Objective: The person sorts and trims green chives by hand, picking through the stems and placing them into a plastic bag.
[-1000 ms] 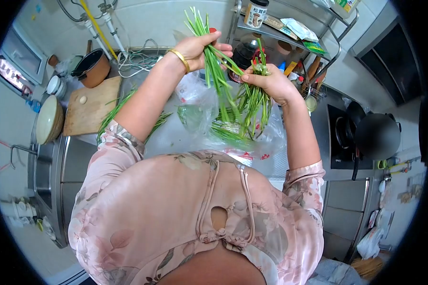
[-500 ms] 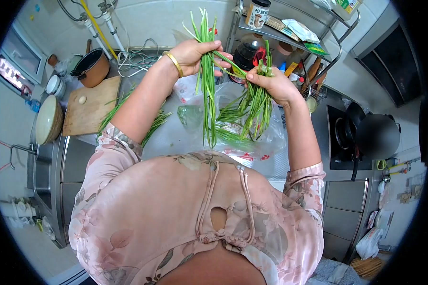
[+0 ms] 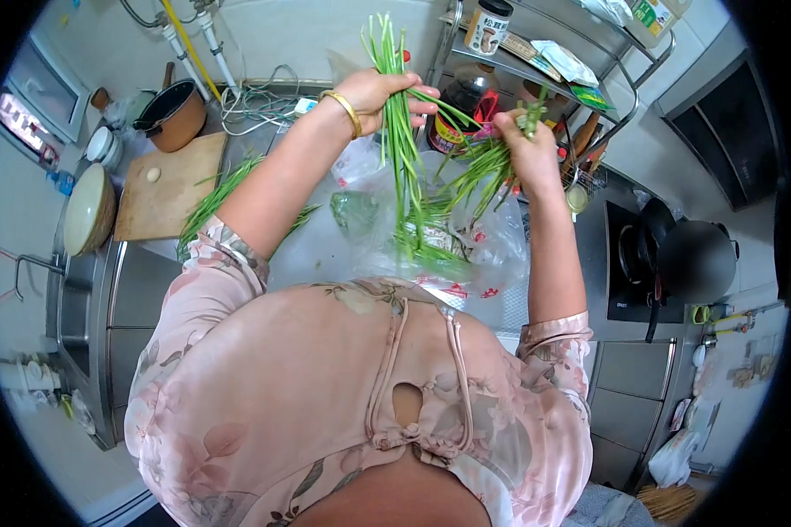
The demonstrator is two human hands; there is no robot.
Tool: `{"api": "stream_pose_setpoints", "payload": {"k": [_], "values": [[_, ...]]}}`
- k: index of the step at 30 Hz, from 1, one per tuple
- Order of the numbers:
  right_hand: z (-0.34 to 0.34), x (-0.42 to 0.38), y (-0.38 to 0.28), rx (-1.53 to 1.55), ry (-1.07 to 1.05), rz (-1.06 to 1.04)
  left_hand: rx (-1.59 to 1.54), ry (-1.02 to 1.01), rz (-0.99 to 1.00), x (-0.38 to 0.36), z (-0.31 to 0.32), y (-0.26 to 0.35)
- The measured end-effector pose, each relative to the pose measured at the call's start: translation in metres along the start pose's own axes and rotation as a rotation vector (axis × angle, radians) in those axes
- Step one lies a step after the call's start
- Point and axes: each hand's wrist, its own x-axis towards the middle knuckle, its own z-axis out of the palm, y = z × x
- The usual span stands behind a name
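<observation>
My left hand (image 3: 384,98), with a gold bangle at the wrist, is closed around a bunch of long green chives (image 3: 399,145). Their stalks hang down in front of the plastic bag. To its right, my right hand (image 3: 533,145) grips a second bunch of chives (image 3: 485,172), stem ends sticking up above the fist and the tips drooping left. A few stalks run from the left hand toward the right one. Below both hands, a clear plastic bag (image 3: 501,241) with red print lies on the counter with more greens on it. Loose chives (image 3: 224,195) rest beside my left forearm.
On the left are a wooden cutting board (image 3: 171,193) with a small pale bulb on it, a bowl (image 3: 88,215) and a brown pot (image 3: 176,119). A metal shelf (image 3: 536,75) with jars stands behind my right hand. Farther right, pans sit on a stove (image 3: 633,263).
My right hand has moved right and slightly up with its bunch, widening the gap between the hands. The left hand has shifted slightly right, still holding its chives.
</observation>
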Motion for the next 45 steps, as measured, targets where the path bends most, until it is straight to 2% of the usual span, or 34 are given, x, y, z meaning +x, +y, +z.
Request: {"api": "stream_pose_setpoints", "payload": {"k": [1,4,7,8,10,13,16,18,20,21,24,25,28,29,32,33,36,37,38,40,41,45], "values": [[-0.005,0.002,0.004,0.089,0.017,0.074,-0.010,0.002,0.018,0.002,-0.004,0.001],[-0.017,-0.003,-0.003,-0.117,0.040,-0.013,-0.011,0.076,0.043,0.001,-0.004,-0.001],[-0.002,-0.022,-0.043,-0.090,-0.224,-0.083,-0.020,0.099,0.051,0.001,0.005,-0.005],[0.006,-0.028,-0.059,-0.079,-0.314,-0.010,-0.034,0.099,0.046,0.002,0.009,-0.007],[0.024,-0.023,-0.050,-0.176,-0.413,-0.101,-0.062,0.100,0.042,0.004,0.014,-0.009],[0.042,-0.016,-0.038,-0.217,-0.410,-0.152,-0.086,0.077,0.059,0.006,0.020,-0.009],[0.046,-0.012,-0.039,-0.372,-0.449,-0.092,-0.131,0.054,0.058,0.011,0.014,-0.012],[0.046,-0.008,-0.032,-0.329,-0.457,-0.083,-0.173,0.044,0.053,0.011,0.015,-0.013],[0.043,-0.004,-0.024,-0.233,-0.475,-0.038,-0.097,0.081,0.065,0.005,0.019,-0.011],[0.040,-0.006,-0.028,-0.167,-0.463,-0.082,-0.059,0.096,0.069,0.003,0.021,-0.010],[0.031,-0.005,-0.034,-0.255,-0.445,0.001,0.146,0.055,0.053,0.005,0.015,-0.011],[0.030,-0.005,-0.030,-0.154,-0.408,-0.061,0.161,0.047,0.047,0.005,0.015,-0.011],[0.025,-0.005,-0.040,-0.241,-0.309,-0.054,0.182,0.027,0.019,0.001,0.019,-0.008],[0.025,0.001,-0.021,-0.234,-0.239,-0.136,0.172,0.019,0.005,0.000,0.019,-0.008],[0.025,0.000,-0.013,-0.084,-0.092,-0.213,0.111,0.046,0.023,0.003,0.018,-0.009],[0.025,-0.006,-0.025,0.095,-0.069,-0.143,0.085,0.065,0.041,0.005,0.017,-0.008],[0.015,-0.015,-0.036,-0.011,-0.224,-0.157,0.004,0.109,0.013,0.007,0.013,-0.007],[0.016,-0.019,-0.036,-0.023,-0.326,-0.077,-0.013,0.113,0.017,0.009,0.012,-0.007],[0.016,-0.027,-0.044,-0.191,-0.399,-0.214,-0.028,0.113,0.022,0.011,0.010,-0.008],[0.024,-0.032,-0.034,-0.296,-0.522,-0.262,-0.055,0.116,0.033,0.015,0.011,-0.009],[0.028,-0.034,-0.038,-0.289,-0.570,-0.159,-0.066,0.125,0.038,0.015,0.012,-0.009],[0.044,-0.032,-0.026,-0.401,-0.393,-0.180,-0.116,0.143,0.030,0.019,0.010,-0.010]]}}
